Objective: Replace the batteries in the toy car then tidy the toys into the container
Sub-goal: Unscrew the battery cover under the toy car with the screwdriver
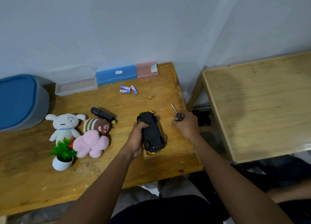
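A yellow toy car (153,135) lies upside down on the wooden table (117,106), its black underside facing up. My left hand (136,138) grips its left side. Just right of the car, my right hand (186,122) holds a small black-handled screwdriver (175,111) with the metal tip pointing up and away. Three blue-and-white batteries (128,89) lie loose farther back on the table. A grey container with a blue lid (20,101) stands at the far left.
A white plush dog (64,125), a pink-and-brown plush (94,137), a black remote (102,114) and a small potted plastic plant (63,154) lie left of the car. Clear, blue and pink boxes (116,74) line the wall. A second wooden table (260,102) stands to the right.
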### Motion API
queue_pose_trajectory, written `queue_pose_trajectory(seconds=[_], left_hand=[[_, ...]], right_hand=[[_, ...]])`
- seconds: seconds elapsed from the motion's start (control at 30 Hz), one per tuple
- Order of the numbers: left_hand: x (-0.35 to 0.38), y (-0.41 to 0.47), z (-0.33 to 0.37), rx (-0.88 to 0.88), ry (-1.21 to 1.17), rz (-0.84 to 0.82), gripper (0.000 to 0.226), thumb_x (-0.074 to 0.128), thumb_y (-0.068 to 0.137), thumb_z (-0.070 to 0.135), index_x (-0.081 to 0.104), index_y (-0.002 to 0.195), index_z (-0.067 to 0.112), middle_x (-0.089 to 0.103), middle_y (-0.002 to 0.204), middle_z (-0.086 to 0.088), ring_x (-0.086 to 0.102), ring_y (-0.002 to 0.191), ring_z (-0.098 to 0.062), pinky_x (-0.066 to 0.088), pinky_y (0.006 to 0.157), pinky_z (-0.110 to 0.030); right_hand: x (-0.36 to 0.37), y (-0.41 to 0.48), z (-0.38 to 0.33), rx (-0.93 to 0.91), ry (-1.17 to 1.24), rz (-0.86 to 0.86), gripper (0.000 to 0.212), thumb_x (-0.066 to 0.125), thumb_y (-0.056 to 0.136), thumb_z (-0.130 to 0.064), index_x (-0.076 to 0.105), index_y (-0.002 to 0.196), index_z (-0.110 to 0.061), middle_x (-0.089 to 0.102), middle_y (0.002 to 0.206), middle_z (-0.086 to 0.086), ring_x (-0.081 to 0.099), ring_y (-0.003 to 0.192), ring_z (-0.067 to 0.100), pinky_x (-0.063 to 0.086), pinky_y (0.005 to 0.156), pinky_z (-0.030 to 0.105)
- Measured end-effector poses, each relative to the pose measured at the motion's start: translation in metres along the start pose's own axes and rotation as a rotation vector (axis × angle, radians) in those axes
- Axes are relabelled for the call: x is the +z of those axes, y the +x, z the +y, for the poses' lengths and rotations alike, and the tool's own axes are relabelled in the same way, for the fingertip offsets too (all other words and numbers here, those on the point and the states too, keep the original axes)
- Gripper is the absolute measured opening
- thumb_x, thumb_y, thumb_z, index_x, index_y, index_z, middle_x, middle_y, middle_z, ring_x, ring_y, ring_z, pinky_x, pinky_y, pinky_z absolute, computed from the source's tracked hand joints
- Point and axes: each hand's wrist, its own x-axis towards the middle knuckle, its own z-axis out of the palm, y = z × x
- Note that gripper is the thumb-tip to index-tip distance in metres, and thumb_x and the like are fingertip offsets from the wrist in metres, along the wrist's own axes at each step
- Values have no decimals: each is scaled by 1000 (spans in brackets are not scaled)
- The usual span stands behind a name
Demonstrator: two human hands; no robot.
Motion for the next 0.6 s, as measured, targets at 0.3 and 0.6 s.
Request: queue_pose_trajectory(seconds=[0.3,0.6], left_hand=[[-1,-3,-2,-1,-14,14,44,50,96,23,52,138,11,65,131,-21,64,117,-41,58,90,-52],[-12,-11,-4,25,-83,-15,68,59,77,34,50,140,11,62,135,-23,60,122,-43,50,101,-61]], right_hand=[[6,-9,5,-54,-72,37,18,70,78,-8,58,73,-19,58,76,4,55,74,20,42,63,31],[13,-21,2,-30,-214,166,8,66,86,-25,69,81,-19,64,74,-2,62,71,17,51,61,30]])
